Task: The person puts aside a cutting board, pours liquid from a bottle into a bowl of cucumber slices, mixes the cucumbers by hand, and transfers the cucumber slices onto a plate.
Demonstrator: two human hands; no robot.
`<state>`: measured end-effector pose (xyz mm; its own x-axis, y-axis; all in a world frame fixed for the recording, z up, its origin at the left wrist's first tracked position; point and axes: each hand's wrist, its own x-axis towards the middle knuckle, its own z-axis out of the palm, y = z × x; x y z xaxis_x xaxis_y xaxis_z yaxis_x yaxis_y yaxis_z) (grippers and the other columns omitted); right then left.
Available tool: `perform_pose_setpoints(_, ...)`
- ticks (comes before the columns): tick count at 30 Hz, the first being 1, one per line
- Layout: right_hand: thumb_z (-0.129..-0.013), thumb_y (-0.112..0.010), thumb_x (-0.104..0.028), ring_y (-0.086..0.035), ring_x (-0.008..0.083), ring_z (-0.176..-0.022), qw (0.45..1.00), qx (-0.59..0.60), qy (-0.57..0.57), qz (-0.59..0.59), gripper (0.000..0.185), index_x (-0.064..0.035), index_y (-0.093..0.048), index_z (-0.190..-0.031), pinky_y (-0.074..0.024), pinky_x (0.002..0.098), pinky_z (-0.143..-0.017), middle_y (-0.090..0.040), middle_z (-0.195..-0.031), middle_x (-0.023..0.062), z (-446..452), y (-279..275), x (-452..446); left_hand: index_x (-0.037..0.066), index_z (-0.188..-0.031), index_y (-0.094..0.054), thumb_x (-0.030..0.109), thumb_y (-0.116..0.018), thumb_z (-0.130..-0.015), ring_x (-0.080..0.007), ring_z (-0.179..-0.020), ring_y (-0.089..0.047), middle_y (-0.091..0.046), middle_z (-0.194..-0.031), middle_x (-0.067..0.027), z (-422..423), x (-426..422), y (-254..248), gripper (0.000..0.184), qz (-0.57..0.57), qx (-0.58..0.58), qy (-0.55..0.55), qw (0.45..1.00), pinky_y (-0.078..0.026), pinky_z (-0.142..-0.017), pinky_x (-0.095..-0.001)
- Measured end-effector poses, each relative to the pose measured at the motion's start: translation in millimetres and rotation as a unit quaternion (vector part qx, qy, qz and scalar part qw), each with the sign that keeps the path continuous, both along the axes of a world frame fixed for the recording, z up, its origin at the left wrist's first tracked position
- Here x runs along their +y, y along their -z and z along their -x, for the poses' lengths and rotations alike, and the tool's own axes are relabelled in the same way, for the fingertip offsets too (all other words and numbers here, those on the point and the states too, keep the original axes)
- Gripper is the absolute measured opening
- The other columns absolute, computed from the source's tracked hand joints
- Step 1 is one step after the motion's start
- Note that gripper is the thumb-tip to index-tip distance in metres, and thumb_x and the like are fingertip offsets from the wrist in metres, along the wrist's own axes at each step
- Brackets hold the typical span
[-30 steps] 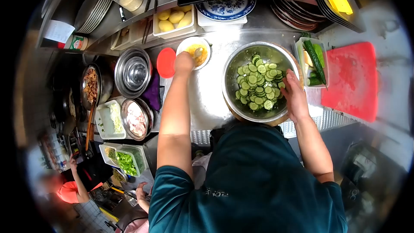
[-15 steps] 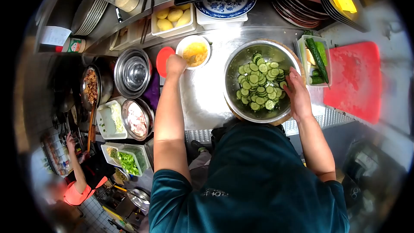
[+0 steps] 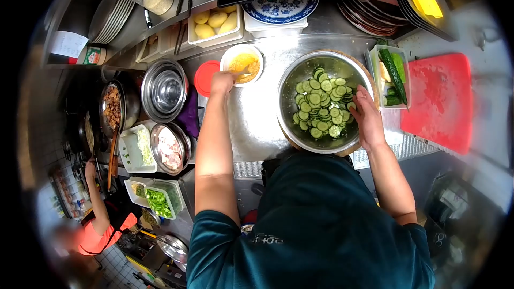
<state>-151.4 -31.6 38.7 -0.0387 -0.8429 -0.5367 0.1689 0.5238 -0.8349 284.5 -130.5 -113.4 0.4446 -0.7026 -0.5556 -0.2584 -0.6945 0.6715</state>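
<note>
My left hand [image 3: 223, 82] is closed on a spoon [image 3: 244, 70], whose end is in a white tub [image 3: 225, 60] of yellow-orange minced food, perhaps garlic. Beside that hand lies a red round lid [image 3: 205, 79]. A large steel mixing bowl [image 3: 289, 123] stands in front of me, holding sliced cucumber [image 3: 321, 104]. My right hand [image 3: 369, 120] lies over the bowl's right rim, thumb on the inner side and fingers along the edge. Under the bowl, part of a round wooden board [image 3: 376, 83] shows.
To the right are a container with whole cucumbers [image 3: 395, 69] and a red cutting board [image 3: 439, 101]. Potatoes [image 3: 217, 20] sit at the back. On the left stand steel bowls [image 3: 165, 90] and a dish of raw meat [image 3: 169, 150]. A co-worker's arm [image 3: 96, 198] reaches toward a pan.
My left hand has shifted slightly right and down, uncovering more of the red lid, and the spoon now shows in the tub. My right hand stays at the bowl. The co-worker's arm has moved.
</note>
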Motion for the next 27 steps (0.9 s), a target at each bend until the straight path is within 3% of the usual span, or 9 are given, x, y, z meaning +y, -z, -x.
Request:
perform_pose_setpoints(9,-0.107,-0.056,-0.040,-0.028,0.0294,-0.155,1.000,-0.009,0.005,0.006,0.072,-0.0011,-0.030,-0.162,-0.0248,0.0432,-0.124,-0.032,-0.167,0.0130,1.4,-3.2,-0.2,0.007,-0.087,-0.073,0.012,-0.072,-0.091,-0.0078,-0.054,-0.047,-0.060,-0.068,0.0026,-6.5,27.4,-49.1,0.007,0.022,0.144,-0.082,0.986,-0.033,-0.049,-0.0260)
perform_pose_setpoints(13,-0.108,-0.055,-0.038,-0.031,0.0280,-0.153,0.999,-0.030,0.041,0.008,0.069,-0.0002,-0.032,-0.160,-0.0255,0.0416,-0.125,-0.035,-0.166,0.0110,7.9,4.8,-0.8,0.004,-0.098,-0.075,0.008,-0.071,-0.094,-0.0040,-0.052,-0.045,-0.061,-0.068,0.0040,19.8,49.9,-116.5,0.007,0.138,0.172,-0.102,0.970,-0.029,-0.047,-0.0210)
perform_pose_setpoints(18,-0.109,-0.050,-0.042,-0.045,0.0270,-0.142,0.989,-0.097,0.108,-0.001,0.064,0.0057,-0.042,-0.151,-0.0325,0.0397,-0.122,-0.048,-0.152,0.0186,15.7,5.6,-1.4,-0.002,-0.101,-0.074,0.009,-0.075,-0.094,-0.0027,-0.052,-0.040,-0.057,-0.068,0.0043,104.2,96.0,-226.7,0.013,0.270,0.168,-0.096,0.943,-0.027,-0.048,-0.0211)
perform_pose_setpoints(20,-0.109,-0.049,-0.045,-0.051,0.0282,-0.136,0.979,-0.154,0.124,-0.051,0.063,0.0058,-0.047,-0.145,-0.0380,0.0413,-0.118,-0.053,-0.145,0.0190,20.8,5.9,-4.1,-0.003,-0.104,-0.073,0.008,-0.071,-0.096,-0.0027,-0.053,-0.039,-0.054,-0.066,0.0052,144.9,117.5,-247.1,0.013,0.316,0.102,-0.071,0.941,-0.026,-0.049,-0.0211)
perform_pose_setpoints(21,-0.109,-0.047,-0.048,-0.042,0.0352,-0.144,0.966,-0.227,0.090,-0.082,0.075,0.0106,-0.035,-0.153,-0.0330,0.0452,-0.123,-0.044,-0.153,0.0273,23.8,6.5,-4.6,-0.002,-0.103,-0.074,0.007,-0.071,-0.096,-0.0023,-0.055,-0.039,-0.055,-0.068,0.0045,160.6,127.7,-246.2,0.011,0.332,0.072,-0.044,0.939,-0.026,-0.050,-0.0206)
perform_pose_setpoints(22,-0.110,-0.044,-0.047,-0.045,0.0373,-0.140,0.948,-0.292,0.068,-0.108,0.072,0.0103,-0.033,-0.152,-0.0341,0.0479,-0.122,-0.045,-0.150,0.0277,23.7,7.0,-5.4,-0.001,-0.102,-0.074,0.005,-0.071,-0.096,-0.0019,-0.056,-0.040,-0.056,-0.069,0.0039,175.8,133.7,-243.4,0.009,0.350,0.042,-0.016,0.936,-0.027,-0.051,-0.0200)
perform_pose_setpoints(23,-0.110,-0.043,-0.045,-0.046,0.0379,-0.140,0.931,-0.334,0.071,-0.126,0.071,0.0104,-0.032,-0.153,-0.0351,0.0486,-0.122,-0.045,-0.149,0.0278,19.8,5.9,-5.8,-0.002,-0.099,-0.074,0.004,-0.072,-0.096,-0.0043,-0.062,-0.048,-0.061,-0.073,0.0016,190.5,137.4,-238.2,0.007,0.402,-0.013,0.047,0.914,-0.036,-0.054,-0.0217)
perform_pose_setpoints(25,-0.111,-0.042,-0.041,-0.051,0.0380,-0.135,0.906,-0.383,0.094,-0.154,0.062,0.0088,-0.037,-0.147,-0.0397,0.0492,-0.119,-0.049,-0.144,0.0265,11.9,2.7,-12.2,-0.003,-0.098,-0.074,0.001,-0.075,-0.091,-0.0220,-0.069,-0.065,-0.069,-0.081,-0.0112,213.9,140.0,-229.7,0.009,0.465,-0.203,0.219,0.834,-0.051,-0.061,-0.0327)
perform_pose_setpoints(27,-0.111,-0.041,-0.035,-0.057,0.0369,-0.128,0.886,-0.406,0.133,-0.181,0.047,0.0054,-0.050,-0.135,-0.0467,0.0488,-0.113,-0.058,-0.136,0.0238,5.3,9.5,-16.2,-0.002,-0.099,-0.073,-0.002,-0.075,-0.086,-0.0273,-0.065,-0.063,-0.064,-0.077,-0.0130,228.4,136.9,-204.2,0.013,0.514,-0.237,0.326,0.757,-0.051,-0.056,-0.0360)
